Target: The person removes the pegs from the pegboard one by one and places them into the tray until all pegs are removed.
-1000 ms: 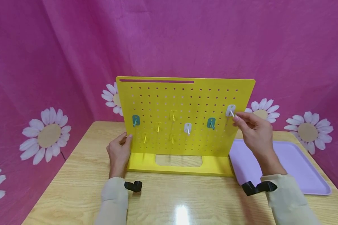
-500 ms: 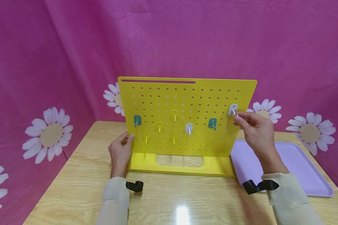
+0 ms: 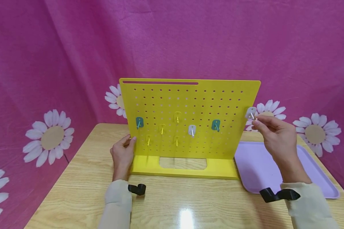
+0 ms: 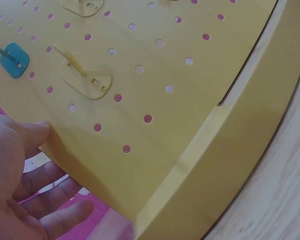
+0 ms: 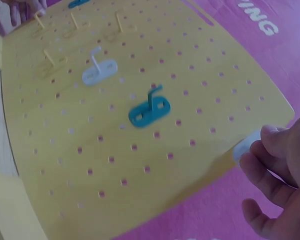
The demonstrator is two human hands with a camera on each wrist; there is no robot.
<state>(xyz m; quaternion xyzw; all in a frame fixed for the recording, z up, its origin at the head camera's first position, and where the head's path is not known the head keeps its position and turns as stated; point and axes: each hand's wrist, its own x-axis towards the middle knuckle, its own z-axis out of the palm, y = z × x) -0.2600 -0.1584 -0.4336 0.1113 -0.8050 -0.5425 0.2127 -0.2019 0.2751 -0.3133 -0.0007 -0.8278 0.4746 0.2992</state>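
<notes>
head view: white hook (image 3: 250, 112) pinched in right fingers (image 3: 258, 122)

I wear a long-sleeved top in a pale beige colour, and both sleeves reach down to my wrists. The cloth looks soft and plain. My left hand (image 3: 122, 153) and my right hand (image 3: 276, 137) are bare, with no gloves and no rings. On each cuff sits a small black clip-like mount, curved like a hook
</notes>
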